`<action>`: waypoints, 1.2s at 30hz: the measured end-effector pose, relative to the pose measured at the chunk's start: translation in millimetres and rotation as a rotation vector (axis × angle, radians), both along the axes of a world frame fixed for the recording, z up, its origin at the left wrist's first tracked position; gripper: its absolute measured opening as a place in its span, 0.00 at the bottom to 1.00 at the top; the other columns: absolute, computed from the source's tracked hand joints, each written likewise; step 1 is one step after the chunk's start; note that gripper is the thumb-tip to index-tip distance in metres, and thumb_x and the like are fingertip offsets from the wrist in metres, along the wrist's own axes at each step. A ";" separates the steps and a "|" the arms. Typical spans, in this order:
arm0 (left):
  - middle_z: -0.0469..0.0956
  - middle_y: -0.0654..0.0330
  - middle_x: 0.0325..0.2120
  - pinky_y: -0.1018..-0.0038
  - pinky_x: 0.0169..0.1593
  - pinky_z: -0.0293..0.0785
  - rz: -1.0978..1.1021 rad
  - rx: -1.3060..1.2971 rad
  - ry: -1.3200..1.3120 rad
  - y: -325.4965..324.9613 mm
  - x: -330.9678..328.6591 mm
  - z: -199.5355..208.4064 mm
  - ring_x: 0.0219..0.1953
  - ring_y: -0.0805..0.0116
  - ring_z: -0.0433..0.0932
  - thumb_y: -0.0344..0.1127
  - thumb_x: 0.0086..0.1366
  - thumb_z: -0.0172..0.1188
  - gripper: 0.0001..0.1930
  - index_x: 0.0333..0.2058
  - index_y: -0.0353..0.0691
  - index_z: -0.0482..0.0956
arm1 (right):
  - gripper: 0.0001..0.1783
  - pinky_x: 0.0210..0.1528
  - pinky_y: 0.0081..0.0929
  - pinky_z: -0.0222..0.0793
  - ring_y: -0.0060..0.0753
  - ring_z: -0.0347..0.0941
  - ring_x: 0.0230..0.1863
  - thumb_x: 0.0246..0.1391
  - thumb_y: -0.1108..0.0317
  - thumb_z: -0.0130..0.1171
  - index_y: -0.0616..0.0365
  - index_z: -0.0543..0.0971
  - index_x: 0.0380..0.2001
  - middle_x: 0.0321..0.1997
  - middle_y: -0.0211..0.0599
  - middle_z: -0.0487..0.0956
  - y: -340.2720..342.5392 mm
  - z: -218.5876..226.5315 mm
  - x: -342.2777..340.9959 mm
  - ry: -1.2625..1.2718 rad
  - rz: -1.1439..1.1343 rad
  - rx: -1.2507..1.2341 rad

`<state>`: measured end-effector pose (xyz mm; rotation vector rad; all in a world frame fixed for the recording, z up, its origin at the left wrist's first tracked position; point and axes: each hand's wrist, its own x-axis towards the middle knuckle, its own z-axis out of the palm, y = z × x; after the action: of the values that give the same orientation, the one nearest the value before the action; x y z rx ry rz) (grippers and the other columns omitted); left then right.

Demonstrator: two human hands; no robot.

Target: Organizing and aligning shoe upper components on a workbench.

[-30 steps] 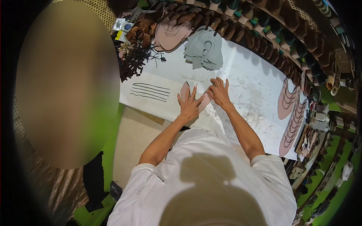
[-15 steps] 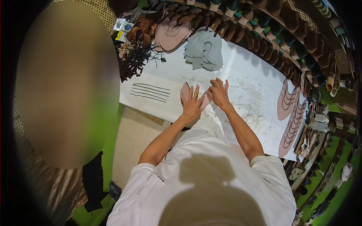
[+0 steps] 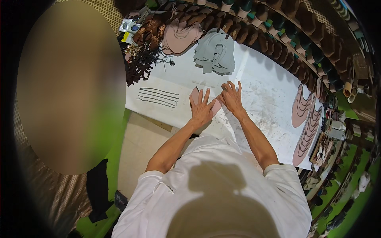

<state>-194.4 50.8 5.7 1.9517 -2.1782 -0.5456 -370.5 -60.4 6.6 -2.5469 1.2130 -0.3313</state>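
Note:
A pink, curved shoe-upper piece [image 3: 216, 107] with a dark edge lies on the white worktable near its front edge. My left hand [image 3: 201, 109] rests flat on it, fingers spread, covering its middle. At the piece's right end, the thumb and forefinger of my right hand [image 3: 231, 98] pinch the edge, while the other fingers stick up. Whether a thin strip is also between those fingertips is too small to tell. Several dark thin strips [image 3: 158, 97] lie in a row to the left of my left hand.
Grey cut pieces [image 3: 216, 53] are stacked at the back, beside stacked pink pieces [image 3: 180, 35]. A dark tangle of straps [image 3: 139, 65] sits at the back left. Overlapping pink uppers [image 3: 307, 133] line the right side. Rows of shoes [image 3: 274, 43] stand behind the table [image 3: 262, 95].
Both hands stay at the pink piece. My right hand has shifted very slightly, its fingers still at the piece's right end; my left hand's fingers have moved a little.

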 end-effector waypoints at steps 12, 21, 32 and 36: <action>0.44 0.49 0.79 0.20 0.68 0.32 0.032 0.032 0.032 -0.7 -1.5 0.0 0.79 0.39 0.40 0.34 0.55 0.66 0.32 0.62 0.54 0.80 | 0.10 0.76 0.71 0.36 0.50 0.57 0.76 0.54 0.60 0.70 0.52 0.87 0.36 0.69 0.37 0.71 4.0 -5.1 -25.4 -0.024 -0.005 0.123; 0.47 0.50 0.78 0.20 0.66 0.35 0.022 -0.034 0.025 0.3 -0.6 -5.6 0.78 0.40 0.43 0.34 0.58 0.62 0.28 0.60 0.55 0.81 | 0.09 0.77 0.61 0.43 0.48 0.63 0.72 0.56 0.63 0.68 0.53 0.88 0.37 0.67 0.39 0.74 39.5 -9.4 -25.0 -0.236 -0.225 0.121; 0.48 0.49 0.78 0.22 0.67 0.35 0.023 -0.029 0.022 1.0 -1.1 -4.7 0.78 0.40 0.43 0.34 0.58 0.62 0.28 0.61 0.55 0.81 | 0.11 0.75 0.70 0.37 0.45 0.61 0.73 0.51 0.57 0.72 0.49 0.88 0.34 0.66 0.35 0.74 15.3 -11.1 -21.3 -0.234 -0.257 0.252; 0.48 0.49 0.78 0.22 0.67 0.35 0.025 -0.030 0.017 0.7 -1.2 -6.1 0.78 0.40 0.43 0.34 0.58 0.62 0.29 0.61 0.55 0.80 | 0.10 0.75 0.66 0.43 0.47 0.63 0.71 0.49 0.57 0.72 0.47 0.90 0.34 0.64 0.37 0.76 8.4 -13.1 -20.7 -0.272 -0.261 0.264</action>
<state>-195.6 51.5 -0.4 1.9492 -2.1366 -0.5202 -391.2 -52.0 -6.4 -2.0482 1.3792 -0.5193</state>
